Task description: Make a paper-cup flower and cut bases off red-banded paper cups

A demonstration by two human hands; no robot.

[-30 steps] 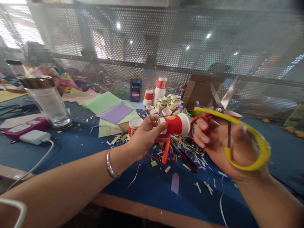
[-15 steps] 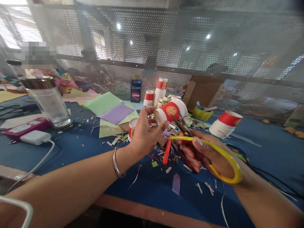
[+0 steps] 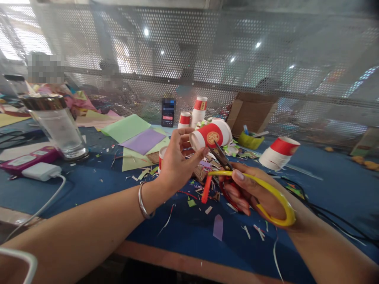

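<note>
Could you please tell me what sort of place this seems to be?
Probably a workshop or craft room, though I can't be sure which: scraps litter the blue table, the right hand holds scissors, and a perforated screen stands behind.

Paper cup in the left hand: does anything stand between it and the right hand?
Only the scissors, which the right hand itself holds; their blades overlap the paper cup in view. Nothing else visible blocks the way.
</note>
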